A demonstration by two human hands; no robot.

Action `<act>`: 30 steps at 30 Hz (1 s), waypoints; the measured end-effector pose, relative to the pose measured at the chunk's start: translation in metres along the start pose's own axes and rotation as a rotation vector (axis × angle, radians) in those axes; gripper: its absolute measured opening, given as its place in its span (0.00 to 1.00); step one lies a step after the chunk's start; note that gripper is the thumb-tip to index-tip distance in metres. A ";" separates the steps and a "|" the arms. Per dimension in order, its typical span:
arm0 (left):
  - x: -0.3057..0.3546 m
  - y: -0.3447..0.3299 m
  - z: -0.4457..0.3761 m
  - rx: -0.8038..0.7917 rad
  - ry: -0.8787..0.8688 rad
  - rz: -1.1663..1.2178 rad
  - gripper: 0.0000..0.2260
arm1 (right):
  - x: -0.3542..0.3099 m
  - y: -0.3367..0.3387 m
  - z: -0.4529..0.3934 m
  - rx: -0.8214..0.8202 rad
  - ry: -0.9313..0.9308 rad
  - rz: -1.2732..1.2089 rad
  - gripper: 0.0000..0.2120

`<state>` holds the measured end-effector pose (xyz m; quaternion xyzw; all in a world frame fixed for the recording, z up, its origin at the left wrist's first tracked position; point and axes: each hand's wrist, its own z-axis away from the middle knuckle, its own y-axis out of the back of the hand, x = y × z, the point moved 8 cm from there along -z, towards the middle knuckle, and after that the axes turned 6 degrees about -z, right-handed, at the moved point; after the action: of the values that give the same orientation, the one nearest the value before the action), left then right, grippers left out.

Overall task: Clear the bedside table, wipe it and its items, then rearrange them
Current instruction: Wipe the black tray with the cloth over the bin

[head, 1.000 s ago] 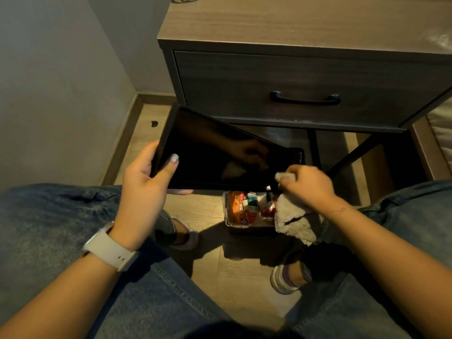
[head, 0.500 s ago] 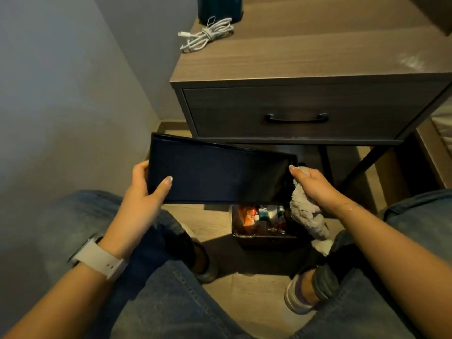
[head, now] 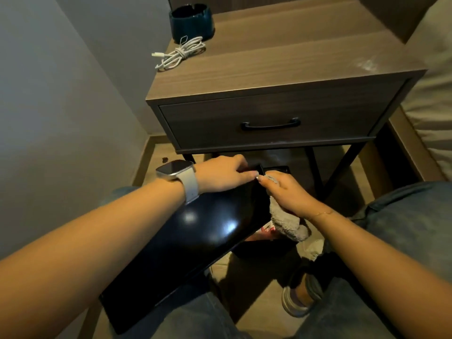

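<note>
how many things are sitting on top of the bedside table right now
2: a dark bowl at the back left corner and a coiled white cable just in front of it. The table's far right edge is out of frame, so more may be hidden.

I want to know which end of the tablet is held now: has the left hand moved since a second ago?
Yes. The left hand has shifted from the tablet's left edge to its far end, just below the bedside table's drawer.

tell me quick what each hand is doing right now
Left hand: grips the far edge of the black tablet.
Right hand: holds the grey cloth against the tablet's edge.
</note>
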<state>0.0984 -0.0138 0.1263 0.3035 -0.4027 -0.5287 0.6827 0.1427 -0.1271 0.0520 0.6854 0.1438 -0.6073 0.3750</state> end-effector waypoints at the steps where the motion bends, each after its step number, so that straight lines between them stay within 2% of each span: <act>1: -0.001 -0.005 -0.008 -0.058 0.009 0.045 0.28 | 0.000 0.002 0.000 0.012 0.000 -0.007 0.19; 3: -0.011 -0.018 -0.018 -0.143 0.027 0.030 0.31 | 0.009 0.006 -0.003 0.025 -0.030 -0.030 0.20; 6: -0.021 -0.033 -0.030 -0.209 0.031 0.094 0.23 | 0.026 0.003 -0.002 -0.088 -0.156 -0.105 0.20; 9: -0.017 -0.034 -0.039 -0.185 -0.001 0.036 0.23 | 0.038 0.015 -0.001 -0.099 -0.289 -0.205 0.15; 12: -0.010 -0.023 -0.045 -0.156 0.008 -0.073 0.19 | 0.063 0.044 0.003 -0.017 -0.515 -0.130 0.24; 14: -0.001 -0.009 -0.044 -0.101 0.007 -0.197 0.19 | 0.077 0.053 0.011 -0.051 -0.668 -0.019 0.29; 15: 0.006 -0.001 -0.042 -0.047 -0.009 -0.285 0.19 | 0.084 0.055 0.014 -0.063 -0.709 0.010 0.28; 19: 0.044 0.012 -0.028 0.223 -0.104 -0.701 0.20 | 0.098 0.061 0.017 0.071 -0.738 -0.009 0.19; 22: 0.057 -0.016 -0.020 0.289 -0.199 -0.905 0.25 | 0.108 0.060 0.020 0.127 -0.754 -0.061 0.21; 26: 0.030 -0.073 -0.012 0.170 -0.203 -0.888 0.30 | 0.113 0.058 0.022 0.154 -0.723 -0.105 0.28; 28: 0.011 -0.099 -0.011 0.195 -0.286 -0.834 0.37 | 0.114 0.058 0.022 0.177 -0.709 -0.100 0.25; 30: -0.006 -0.124 -0.013 0.198 -0.303 -0.848 0.44 | 0.114 0.057 0.022 0.171 -0.692 -0.039 0.19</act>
<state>0.0498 -0.0396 0.0140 0.4244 -0.3870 -0.7587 0.3073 0.1888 -0.2102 -0.0359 0.4651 -0.0302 -0.8204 0.3312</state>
